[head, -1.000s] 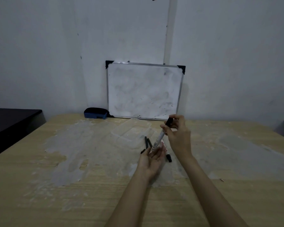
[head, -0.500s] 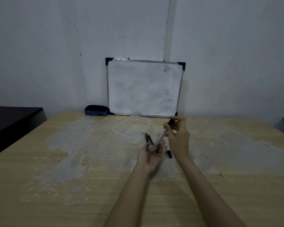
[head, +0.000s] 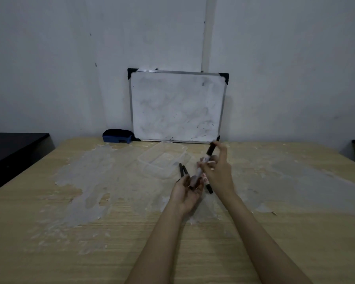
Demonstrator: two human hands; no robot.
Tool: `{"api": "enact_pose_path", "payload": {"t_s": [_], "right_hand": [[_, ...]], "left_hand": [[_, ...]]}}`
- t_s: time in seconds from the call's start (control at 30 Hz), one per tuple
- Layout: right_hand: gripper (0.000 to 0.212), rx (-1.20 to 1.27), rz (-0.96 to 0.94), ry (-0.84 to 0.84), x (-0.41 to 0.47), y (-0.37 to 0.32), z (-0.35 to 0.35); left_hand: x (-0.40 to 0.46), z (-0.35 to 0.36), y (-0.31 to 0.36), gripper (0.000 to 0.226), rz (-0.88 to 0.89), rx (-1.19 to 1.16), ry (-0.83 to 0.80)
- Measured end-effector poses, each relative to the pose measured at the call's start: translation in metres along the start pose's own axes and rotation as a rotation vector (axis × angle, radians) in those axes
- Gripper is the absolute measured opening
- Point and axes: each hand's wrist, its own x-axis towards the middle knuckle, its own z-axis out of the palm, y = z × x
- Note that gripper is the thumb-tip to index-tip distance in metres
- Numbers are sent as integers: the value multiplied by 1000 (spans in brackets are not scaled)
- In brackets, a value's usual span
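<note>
A white marker with a black cap (head: 205,161) is held tilted above the table by both hands. My right hand (head: 218,171) pinches its upper part, just below the cap. My left hand (head: 188,190) lies palm up under its lower end, fingers loosely curled around it. Two black markers (head: 182,170) lie on the table just left of my hands. Another marker (head: 207,184) with a red label lies between my wrists. A smudged whiteboard (head: 177,107) leans against the wall behind.
A clear plastic container (head: 162,158) sits in front of the whiteboard. A blue eraser (head: 117,136) rests at the wall to the left. The wooden table (head: 70,232) has grey worn patches. Dark furniture (head: 12,150) stands at the far left.
The marker stays between both hands and has tilted a little. My right hand's fingers have shifted down from the cap to the barrel.
</note>
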Motion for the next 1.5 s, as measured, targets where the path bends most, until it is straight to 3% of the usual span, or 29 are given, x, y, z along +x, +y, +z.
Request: {"api": "enact_pose_path", "payload": {"t_s": [0.07,0.17,0.27,0.43,0.5,0.57,0.67,0.73,0.93,1.07,1.17,1.3,1.5], "right_hand": [[61,57,-60,101,0,-1,0],[61,37,-32,12,-1,1,3],[60,135,21,134,2,4,-2],[57,531,295,335,4,15,-15],[55,655,377,432,4,21,-19],[56,738,443,545,4,24,-22],[58,755,566,626,2,32,-24],[61,677,611,623,-1,38,-23],[61,577,550,534,-1,50,-18],[61,562,540,489,1,52,-17],[59,558,526,479,0,52,-18],[59,583,529,476,-1,53,-20],[59,576,539,460,-1,55,-20]], "left_hand": [[-1,2,0,39,5,2,-4],[-3,3,-2,35,16,-30,16],[-5,2,-1,30,53,38,70],[-5,-1,12,23,234,490,178],[-10,1,21,15,377,808,236],[-16,4,31,8,631,1050,350],[-13,12,51,14,977,1246,637],[-1,18,66,15,1043,1372,755],[26,26,82,49,948,1826,847],[25,19,48,32,1034,2069,657],[28,16,22,28,835,2239,613],[35,11,11,32,609,2315,734],[34,2,15,31,600,2311,702]]}}
